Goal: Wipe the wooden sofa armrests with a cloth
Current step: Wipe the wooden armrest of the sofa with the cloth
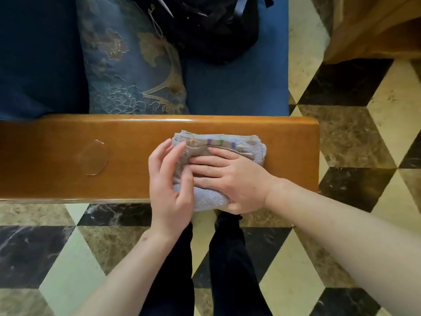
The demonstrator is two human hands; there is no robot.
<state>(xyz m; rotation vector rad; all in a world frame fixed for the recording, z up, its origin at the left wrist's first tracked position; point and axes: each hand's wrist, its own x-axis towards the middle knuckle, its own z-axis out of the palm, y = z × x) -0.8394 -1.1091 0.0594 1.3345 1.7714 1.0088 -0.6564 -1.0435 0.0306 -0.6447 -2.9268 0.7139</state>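
A wide glossy wooden armrest (pixel 57 137) runs across the middle of the view. A folded grey towel cloth (pixel 246 142) with coloured stripes lies on its right part. My right hand (pixel 230 179) lies flat on top of the cloth, thumb wrapped under its near edge. My left hand (pixel 167 181) touches the cloth's left edge with curled fingers. A small clear puddle of liquid (pixel 93 157) sits on the armrest to the left of the cloth.
Beyond the armrest lies the blue sofa seat (pixel 237 87) with an embroidered blue cushion (pixel 127 65) and a black bag (pixel 205 26). A marble floor in a cube pattern (pixel 355 137) surrounds the armrest. My dark-trousered legs (pixel 227 258) stand close to it.
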